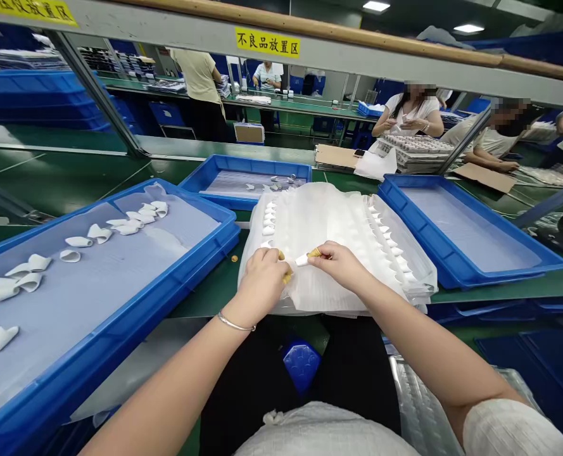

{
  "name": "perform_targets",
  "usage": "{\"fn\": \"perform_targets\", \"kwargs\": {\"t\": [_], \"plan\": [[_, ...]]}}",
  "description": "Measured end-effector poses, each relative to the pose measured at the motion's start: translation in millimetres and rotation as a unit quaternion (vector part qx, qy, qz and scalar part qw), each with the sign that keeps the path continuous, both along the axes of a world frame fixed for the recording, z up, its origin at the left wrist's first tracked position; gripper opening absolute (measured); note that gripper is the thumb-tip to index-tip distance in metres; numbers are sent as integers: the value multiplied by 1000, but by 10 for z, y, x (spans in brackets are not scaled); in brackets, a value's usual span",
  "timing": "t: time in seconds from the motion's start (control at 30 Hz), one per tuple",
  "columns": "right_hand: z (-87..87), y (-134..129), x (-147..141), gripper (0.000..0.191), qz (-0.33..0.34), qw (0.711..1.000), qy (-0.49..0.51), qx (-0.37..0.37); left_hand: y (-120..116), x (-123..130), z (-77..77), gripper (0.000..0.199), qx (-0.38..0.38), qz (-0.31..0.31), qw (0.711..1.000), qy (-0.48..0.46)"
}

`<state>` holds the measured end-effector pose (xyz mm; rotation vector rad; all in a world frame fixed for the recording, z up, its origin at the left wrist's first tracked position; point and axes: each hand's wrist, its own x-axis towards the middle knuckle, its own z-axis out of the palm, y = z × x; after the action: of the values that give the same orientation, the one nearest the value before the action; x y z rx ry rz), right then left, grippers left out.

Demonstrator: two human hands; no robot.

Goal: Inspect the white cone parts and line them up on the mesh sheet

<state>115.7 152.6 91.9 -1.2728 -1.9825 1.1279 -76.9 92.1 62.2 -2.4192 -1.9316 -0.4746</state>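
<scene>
My right hand (339, 265) pinches a small white curved piece (302, 260) between fingers that wear yellow finger cots. Close beside it, my left hand (266, 277) has its fingers curled together, also with yellow cots; what they hold, if anything, is hidden. Both hands are over a stack of clear plastic trays (421, 278) covered in part by a thin white sheet (331, 218). Similar white pieces stand in a row (268, 218) along the left side of the stack. Another row (389, 239) runs down its right side.
A large blue bin (167, 288) at left holds several loose white pieces (99, 233). Another blue bin (257, 166) behind contains small parts. At right stands a lined blue bin (471, 228). A metal rail (357, 54) crosses above the bench; people work beyond it.
</scene>
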Motion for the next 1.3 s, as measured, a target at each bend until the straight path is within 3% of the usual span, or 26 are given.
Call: {"fn": "perform_targets", "kwargs": {"t": [0.13,0.23,0.43,0.7,0.87,0.97,1.07,1.3], "plan": [[-58,23,-72,16,2,999,-41,19,-64,-2,53,17,-10,-54,998,32],[-77,21,-205,18,16,992,-105,69,-124,-41,70,18,-41,-70,997,5],[-68,-8,-430,25,78,942,-266,188,-295,-279,87,23,-34,-2,995,-93],[-49,73,-506,18,137,926,-311,163,-594,-490,95,21,-12,45,988,-144],[32,-69,-430,19,144,916,-316,199,-843,-655,24,23,-9,88,979,-181],[22,-152,-447,22,180,896,-346,211,-961,-716,-37,23,-15,101,975,-199],[-16,-180,-476,29,181,897,-348,204,-1046,-738,-62,23,-27,100,973,-208],[-98,-203,-411,32,196,894,-362,177,-1254,-687,104,15,-46,82,972,-217]]}}
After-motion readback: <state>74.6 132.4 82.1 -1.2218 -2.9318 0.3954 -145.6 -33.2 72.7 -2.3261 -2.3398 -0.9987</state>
